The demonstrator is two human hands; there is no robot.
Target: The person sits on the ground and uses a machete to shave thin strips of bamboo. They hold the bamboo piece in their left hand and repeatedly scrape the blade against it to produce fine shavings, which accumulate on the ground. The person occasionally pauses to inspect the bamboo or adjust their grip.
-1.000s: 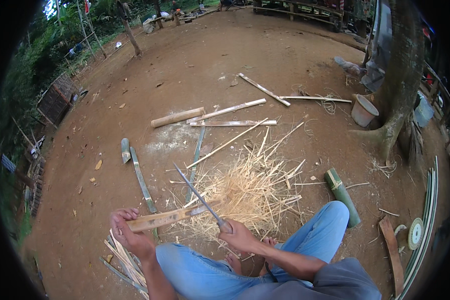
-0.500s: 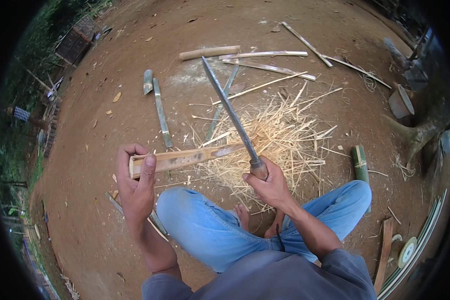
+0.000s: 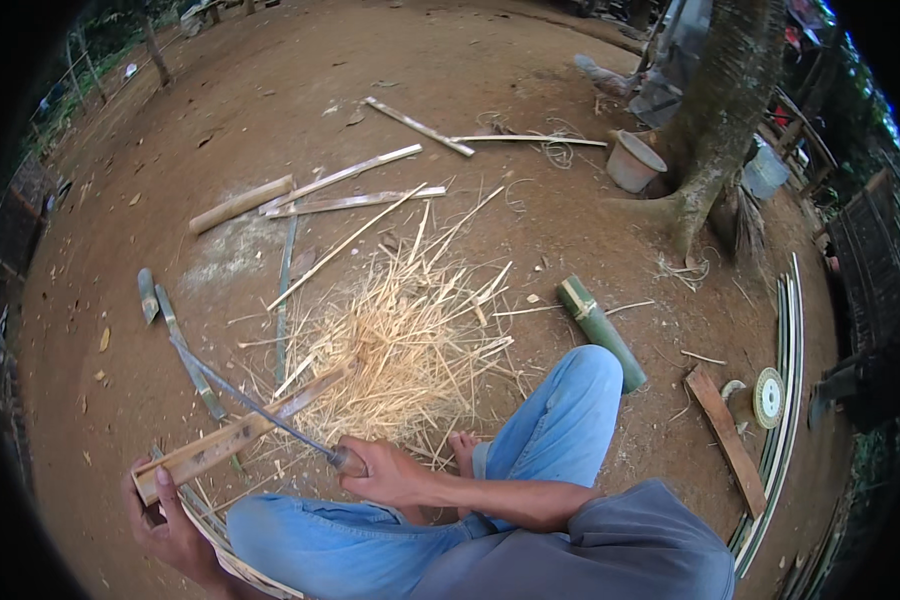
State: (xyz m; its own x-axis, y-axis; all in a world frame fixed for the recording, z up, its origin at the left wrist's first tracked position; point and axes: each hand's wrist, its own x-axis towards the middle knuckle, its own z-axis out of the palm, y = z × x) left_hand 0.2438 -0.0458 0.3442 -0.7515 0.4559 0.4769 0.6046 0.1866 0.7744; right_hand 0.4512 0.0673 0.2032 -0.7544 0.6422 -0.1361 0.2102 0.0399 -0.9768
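My left hand (image 3: pixel 170 528) is closed round the near end of a split bamboo piece (image 3: pixel 215 450), thumb on top. The strip slants away to the right, its far end over a heap of pale bamboo shavings (image 3: pixel 400 335). In my right hand (image 3: pixel 388 472) is the wooden handle of a long-bladed knife (image 3: pixel 248 402). Its dark blade points to the far left and crosses over the bamboo strip. Whether the edge touches the strip I cannot tell.
Split bamboo lengths (image 3: pixel 355 202) lie beyond the shavings. A green bamboo section (image 3: pixel 602 335) rests beside my right knee. Farther right are a wooden board (image 3: pixel 727 440), a round disc (image 3: pixel 768 398) and long thin strips (image 3: pixel 792 370). A bucket (image 3: pixel 635 162) stands by a tree (image 3: pixel 715 120).
The view has swung to the right. The knife, raised with its tip pointing away before, is now lower and angled left across the bamboo strip. Both hands keep their hold.
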